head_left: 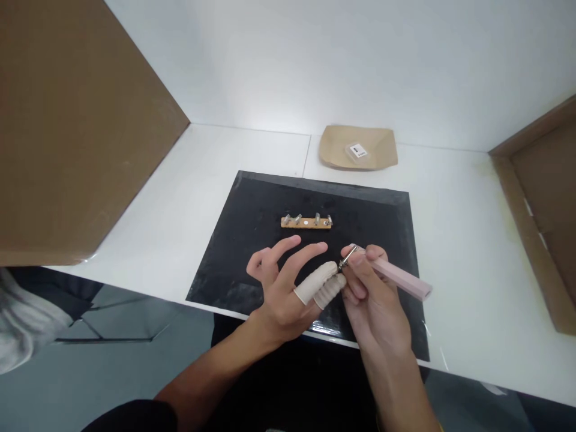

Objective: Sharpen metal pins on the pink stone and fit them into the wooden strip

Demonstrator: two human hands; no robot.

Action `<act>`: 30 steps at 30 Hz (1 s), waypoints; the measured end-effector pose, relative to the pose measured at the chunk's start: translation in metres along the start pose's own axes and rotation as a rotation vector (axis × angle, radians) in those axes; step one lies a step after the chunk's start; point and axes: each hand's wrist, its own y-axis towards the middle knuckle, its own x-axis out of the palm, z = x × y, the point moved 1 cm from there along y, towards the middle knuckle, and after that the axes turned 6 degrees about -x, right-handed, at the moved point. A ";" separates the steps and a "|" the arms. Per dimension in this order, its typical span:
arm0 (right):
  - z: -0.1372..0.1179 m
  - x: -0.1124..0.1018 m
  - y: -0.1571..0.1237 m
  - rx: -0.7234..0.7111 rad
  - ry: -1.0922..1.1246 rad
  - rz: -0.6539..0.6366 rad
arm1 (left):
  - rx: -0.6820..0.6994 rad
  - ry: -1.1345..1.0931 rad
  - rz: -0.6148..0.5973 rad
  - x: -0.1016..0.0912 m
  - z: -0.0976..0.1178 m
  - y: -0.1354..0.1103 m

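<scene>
Brown paper tray at back of white table holds a small clear packet, label unreadable. Right hand grips pink screwdriver; left hand, two fingers in cots, pinches at its tip, other fingers spread. Wooden strip with screws lies just beyond on black mat.

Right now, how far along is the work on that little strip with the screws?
The tan strip on the black mat already carries four upright screws. In hand: the right hand holds a pink screwdriver, its tip meeting the left hand's cot-covered fingers. One white spot mid-strip looks unfilled.
</scene>
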 end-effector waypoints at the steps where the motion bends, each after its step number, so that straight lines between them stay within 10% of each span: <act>1: 0.000 0.000 0.000 -0.004 -0.008 -0.002 | 0.000 0.003 0.004 0.000 0.000 0.000; 21: 0.015 0.006 -0.010 -0.006 0.164 0.160 | -0.092 -0.063 0.066 0.003 0.008 0.003; 30: 0.019 0.010 -0.013 -0.392 0.008 0.259 | -0.223 -0.238 0.014 0.012 0.015 0.003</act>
